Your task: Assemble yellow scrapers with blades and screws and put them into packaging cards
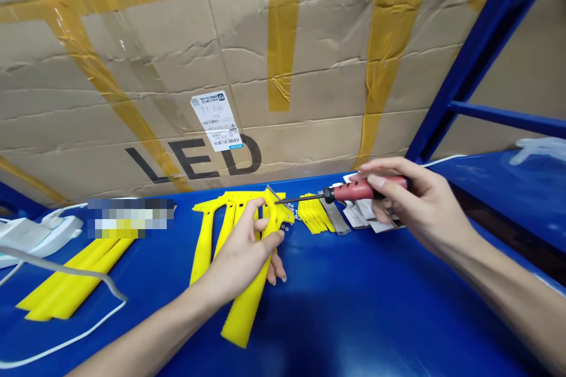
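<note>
My left hand (241, 256) is closed around a yellow plastic scraper (247, 309), tilted with its metal-edged head up and its handle toward me. A screwdriver (349, 191) with a red handle and black collar is gripped in my right hand (411, 194). It lies nearly level, and its tip meets the scraper's head; whether it sits in a screw is too small to tell. Behind my left hand lie more yellow scraper handles (203, 241). Small screws and nuts (289, 218) are scattered beside the scraper's head, partly hidden by it.
Fanned yellow plates (315, 215), grey metal blades (336, 218) and white packets (362, 215) lie on the blue surface (336, 306). At left are yellow scrapers (84, 277), a white cable (88, 271) and a power strip (53, 235). A taped cardboard box (318, 112) and blue frame (464, 53) stand behind.
</note>
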